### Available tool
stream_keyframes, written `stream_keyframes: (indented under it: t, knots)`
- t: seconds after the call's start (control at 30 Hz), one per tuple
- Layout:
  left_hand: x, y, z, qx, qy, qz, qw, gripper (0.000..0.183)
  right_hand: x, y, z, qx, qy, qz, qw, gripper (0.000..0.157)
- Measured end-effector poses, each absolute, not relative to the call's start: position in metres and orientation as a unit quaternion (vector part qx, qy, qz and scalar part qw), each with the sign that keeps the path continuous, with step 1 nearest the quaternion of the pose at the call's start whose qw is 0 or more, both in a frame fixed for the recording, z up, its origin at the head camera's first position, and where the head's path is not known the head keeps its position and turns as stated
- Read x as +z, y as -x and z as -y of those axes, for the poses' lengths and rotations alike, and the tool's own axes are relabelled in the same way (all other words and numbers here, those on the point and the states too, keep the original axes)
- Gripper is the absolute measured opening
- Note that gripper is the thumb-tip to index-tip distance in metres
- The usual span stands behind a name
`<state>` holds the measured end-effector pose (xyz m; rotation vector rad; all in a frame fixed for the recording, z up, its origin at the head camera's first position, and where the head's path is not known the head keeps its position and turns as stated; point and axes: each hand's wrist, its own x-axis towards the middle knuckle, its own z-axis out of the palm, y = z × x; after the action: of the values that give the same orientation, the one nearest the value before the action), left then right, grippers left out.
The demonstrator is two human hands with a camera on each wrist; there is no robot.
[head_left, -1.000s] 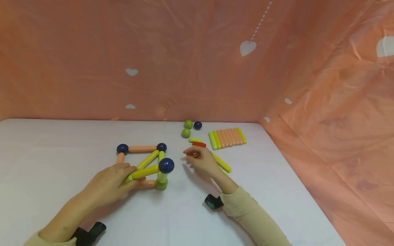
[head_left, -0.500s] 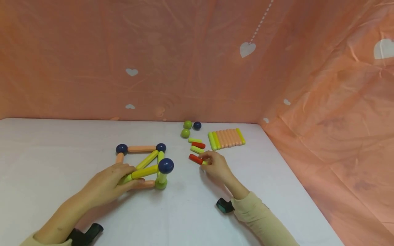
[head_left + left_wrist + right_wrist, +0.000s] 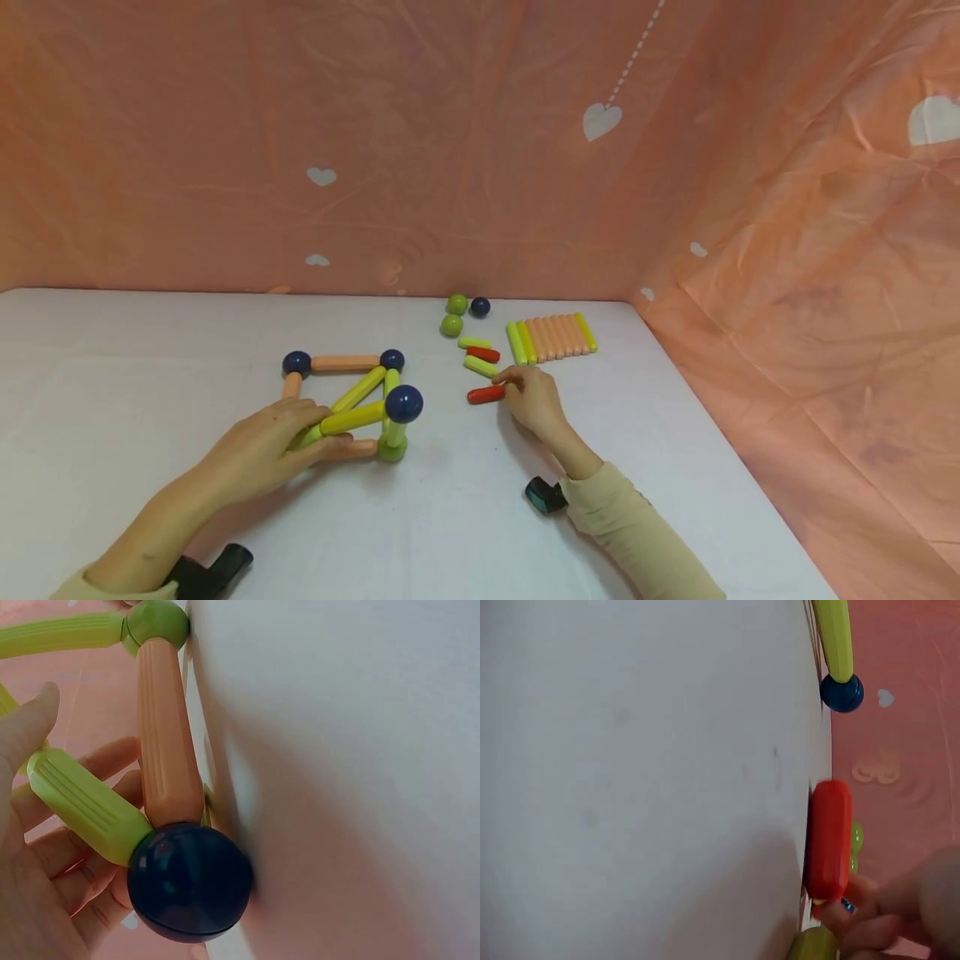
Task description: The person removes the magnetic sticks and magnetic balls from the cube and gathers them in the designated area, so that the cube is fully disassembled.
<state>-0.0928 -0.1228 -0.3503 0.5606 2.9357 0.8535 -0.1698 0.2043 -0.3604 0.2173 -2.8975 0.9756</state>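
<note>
My left hand grips a lime building rod of a frame made of rods and balls, thumb on one side and fingers behind. That rod slopes up from a navy ball, which also joins a peach rod running to a green ball. Over the frame's right side, a raised navy ball caps a yellow rod. To the right, my right hand pinches the near end of a short red rod lying low over the white table; its palm side is hidden in the head view.
Short lime and red rods lie just beyond the right hand. Behind them sit two green balls and a navy ball. A row of peach and yellow rods lies at back right. An orange curtain hangs behind the table.
My right hand has moved right and back from beside the frame to the loose rods. The red rod at its fingertips has turned and shifted slightly right. The left hand stays on the frame.
</note>
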Motion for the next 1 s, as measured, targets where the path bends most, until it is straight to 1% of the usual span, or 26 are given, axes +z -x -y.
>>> stream_keyframes:
  t: [0.1,0.23,0.37,0.43,0.5,0.67,0.73,0.83,0.93,1.0]
  knots:
    - [-0.351,0.093,0.122,0.273,-0.174,-0.946,0.025,0.041,-0.362,0.172,-0.207,0.328,-0.056,0.941,0.056,0.024]
    - [-0.35,0.093,0.122,0.274,-0.169,-0.946,0.029,0.042,-0.359,0.171,-0.206,0.349,-0.058,0.933,0.057,0.024]
    - [-0.35,0.093,0.121,0.275,-0.179,-0.944,0.02,0.028,-0.351,0.164,-0.194,0.399,-0.089,0.912,0.048,0.02]
    - [-0.35,0.094,0.12,0.276,-0.184,-0.943,0.017,0.021,-0.345,0.159,-0.184,0.451,-0.117,0.884,0.039,0.019]
    - [-0.35,0.094,0.119,0.275,-0.186,-0.943,0.017,0.018,-0.338,0.154,-0.173,0.505,-0.147,0.85,0.029,0.021]
    - [-0.349,0.096,0.115,0.277,-0.189,-0.942,0.025,0.022,-0.323,0.141,-0.148,0.577,-0.235,0.782,-0.01,0.028]
    - [-0.348,0.097,0.115,0.281,-0.193,-0.94,0.023,0.028,-0.32,0.136,-0.142,0.579,-0.267,0.77,-0.021,0.031]
    - [-0.347,0.095,0.116,0.296,-0.202,-0.934,0.004,0.034,-0.317,0.132,-0.138,0.567,-0.322,0.758,-0.027,0.038]
    - [-0.346,0.094,0.119,0.326,-0.214,-0.921,-0.022,0.032,-0.317,0.13,-0.135,0.533,-0.382,0.755,-0.017,0.04]
    - [-0.346,0.093,0.121,0.347,-0.227,-0.909,-0.038,0.026,-0.317,0.129,-0.134,0.507,-0.41,0.758,-0.009,0.039]
